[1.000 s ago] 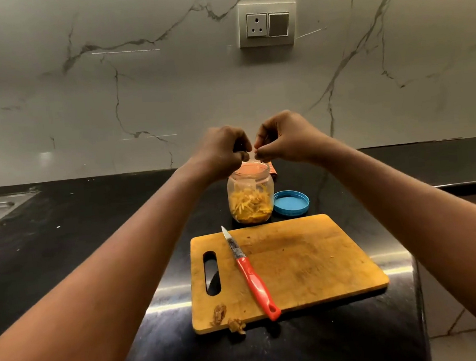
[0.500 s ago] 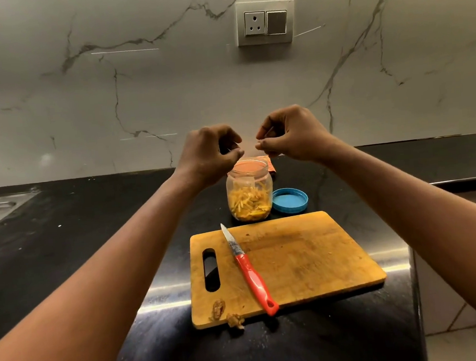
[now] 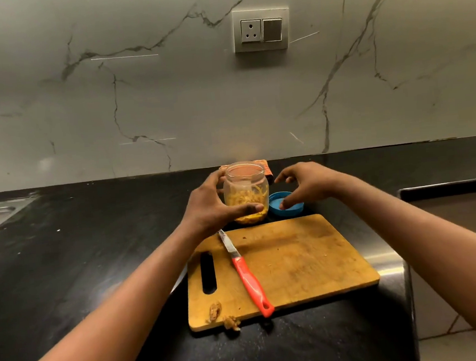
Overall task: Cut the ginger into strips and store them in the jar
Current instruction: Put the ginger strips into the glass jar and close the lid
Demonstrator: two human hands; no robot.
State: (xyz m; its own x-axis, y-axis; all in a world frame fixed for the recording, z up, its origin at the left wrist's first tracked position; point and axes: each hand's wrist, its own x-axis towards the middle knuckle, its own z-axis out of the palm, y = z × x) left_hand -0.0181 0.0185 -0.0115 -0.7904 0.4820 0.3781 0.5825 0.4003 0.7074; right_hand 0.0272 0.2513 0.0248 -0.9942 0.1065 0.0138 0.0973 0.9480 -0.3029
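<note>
Black worktop | left grip dropped, clasps clear ginger-filled jar | right grip spread over blue round lid, 3 o'clock | capping next

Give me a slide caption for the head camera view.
Left hand grips the open jar of ginger strips while the right hand hovers at the blue lid.

Frame centre: jar holding ginger strips; lid just right; cutting board below, knife on it.
</note>
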